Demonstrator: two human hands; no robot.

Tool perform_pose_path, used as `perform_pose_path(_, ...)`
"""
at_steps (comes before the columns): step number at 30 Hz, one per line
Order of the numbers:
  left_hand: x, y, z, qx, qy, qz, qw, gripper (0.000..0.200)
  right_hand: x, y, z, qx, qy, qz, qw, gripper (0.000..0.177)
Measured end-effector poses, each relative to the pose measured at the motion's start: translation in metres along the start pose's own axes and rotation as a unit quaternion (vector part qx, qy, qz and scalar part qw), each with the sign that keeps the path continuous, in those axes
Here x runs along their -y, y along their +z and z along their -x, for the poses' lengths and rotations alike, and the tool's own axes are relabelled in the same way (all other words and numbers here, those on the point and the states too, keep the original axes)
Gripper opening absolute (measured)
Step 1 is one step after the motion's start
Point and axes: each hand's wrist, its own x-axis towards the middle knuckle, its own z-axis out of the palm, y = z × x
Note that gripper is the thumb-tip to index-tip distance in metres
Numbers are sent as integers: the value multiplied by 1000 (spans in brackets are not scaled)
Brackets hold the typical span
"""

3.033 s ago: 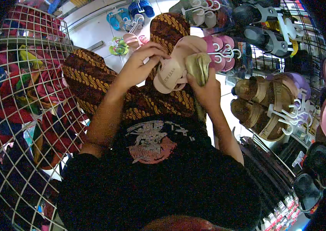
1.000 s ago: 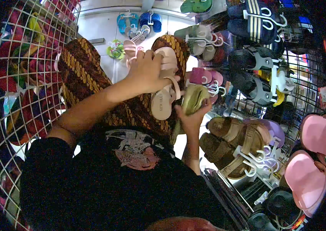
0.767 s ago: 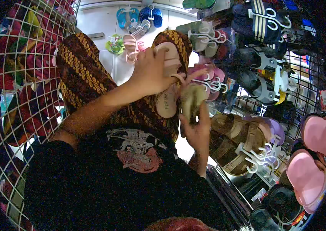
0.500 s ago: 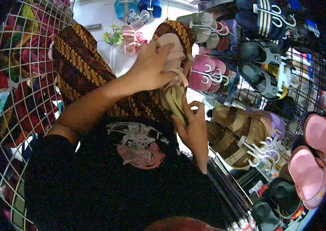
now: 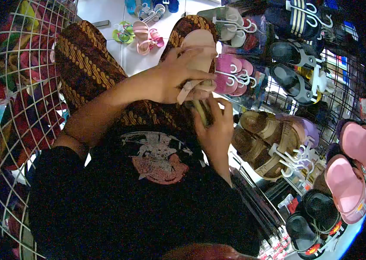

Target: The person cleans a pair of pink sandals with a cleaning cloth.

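Observation:
A beige-pink sandal (image 5: 198,40) rests over my right knee, its toe end pointing away from me. My left hand (image 5: 174,77) is closed around its middle, by the straps (image 5: 198,86). Closer to my body, my right hand (image 5: 217,125) grips a yellowish-green, narrow piece (image 5: 200,113) at the sandal's near end. Whether this piece is part of the sandal or separate, I cannot make out. My fingers and the straps hide much of the sandal.
Sandals hang on a black rack at right, including a pink pair (image 5: 235,76) and a brown pair (image 5: 263,138). Pink clogs (image 5: 345,186) are at far right. A wire basket (image 5: 18,130) stands at left. Small sandals (image 5: 141,37) lie on the white tiles ahead.
The straps have shifted toward me, under my left hand. My right hand has moved up closer to the left, and less of the yellowish-green piece shows. The view has tilted slightly.

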Motion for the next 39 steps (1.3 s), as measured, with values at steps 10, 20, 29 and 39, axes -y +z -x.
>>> perform_pose_path(10,30,-9,3,2,-47,128,991,55,-15,7,-11,-76,-32,0,997,47)
perform_pose_path(20,35,0,4,28,-88,86,992,85,-33,-1,2,-77,15,-159,984,52)
perform_pose_path(29,44,15,0,-12,-122,31,992,66,-50,-5,8,-104,-74,-124,984,47)
perform_pose_path(39,46,11,-7,-74,-80,-23,994,38,-55,-21,21,33,203,-398,894,34)
